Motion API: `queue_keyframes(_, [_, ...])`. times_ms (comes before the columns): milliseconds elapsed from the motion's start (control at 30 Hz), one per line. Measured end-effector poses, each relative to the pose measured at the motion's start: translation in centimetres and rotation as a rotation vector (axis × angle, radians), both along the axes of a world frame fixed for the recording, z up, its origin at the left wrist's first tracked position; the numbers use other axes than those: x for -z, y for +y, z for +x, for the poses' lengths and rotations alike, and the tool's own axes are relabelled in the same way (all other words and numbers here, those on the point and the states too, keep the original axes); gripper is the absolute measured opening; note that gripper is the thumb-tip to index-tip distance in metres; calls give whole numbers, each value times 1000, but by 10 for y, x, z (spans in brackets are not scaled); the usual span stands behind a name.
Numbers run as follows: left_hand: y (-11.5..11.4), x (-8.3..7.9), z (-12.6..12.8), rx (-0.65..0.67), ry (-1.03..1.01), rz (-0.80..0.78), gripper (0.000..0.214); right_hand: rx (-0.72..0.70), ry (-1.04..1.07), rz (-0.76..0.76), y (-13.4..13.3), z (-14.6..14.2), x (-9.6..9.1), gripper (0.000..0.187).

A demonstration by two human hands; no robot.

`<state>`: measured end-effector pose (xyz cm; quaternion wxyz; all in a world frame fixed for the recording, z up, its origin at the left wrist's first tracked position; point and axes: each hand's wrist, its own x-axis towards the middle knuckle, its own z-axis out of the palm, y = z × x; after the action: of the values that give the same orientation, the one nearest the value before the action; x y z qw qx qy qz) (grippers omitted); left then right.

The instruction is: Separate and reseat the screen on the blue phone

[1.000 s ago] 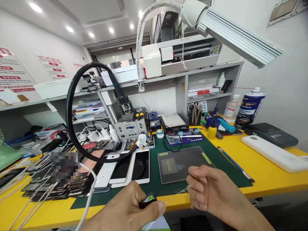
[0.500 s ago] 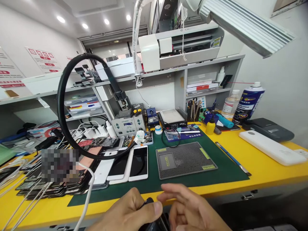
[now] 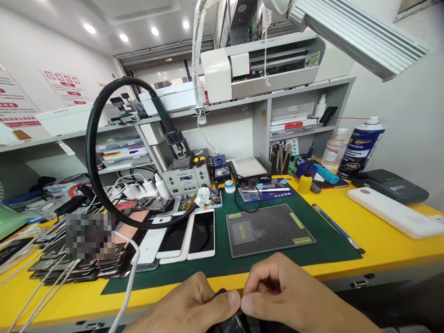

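Observation:
At the bottom of the view, in front of the table edge, my left hand (image 3: 194, 303) is closed around a dark, glossy object that looks like a phone (image 3: 227, 326). Its thumb lies along the top end. My right hand (image 3: 280, 293) has thumb and index finger pinched together at the object's upper right corner, touching the left thumb's tip. Whatever sits in that pinch is too small or hidden to make out. Most of the dark object is cut off by the frame. Beyond the hands lies a grey perforated pad (image 3: 270, 231) on a green mat (image 3: 215, 273).
White-framed phones (image 3: 201, 233) lie left of the pad, beside stacked phone parts (image 3: 83, 268). A black hose (image 3: 90, 152) loops above them from a grey station (image 3: 185, 180). A blue brush (image 3: 336, 227), a white power bank (image 3: 391, 212) and a spray can (image 3: 360, 148) are on the right.
My right hand has moved in from loosely spread fingers to a pinch at the dark object's corner. The left hand keeps its hold, shifted slightly right in view.

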<state>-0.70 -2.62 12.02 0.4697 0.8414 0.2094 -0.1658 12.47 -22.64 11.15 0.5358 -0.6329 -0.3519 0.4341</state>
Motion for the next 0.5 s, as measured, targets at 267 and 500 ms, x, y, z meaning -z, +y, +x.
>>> queue_keyframes(267, [4,5,4,90,39,23,57,-117,-265,-118,-7,18,-26,25])
queue_keyframes(500, [-6,-1,9,13,51,-21,59,-133,-249,-185,-6,28,-26,27])
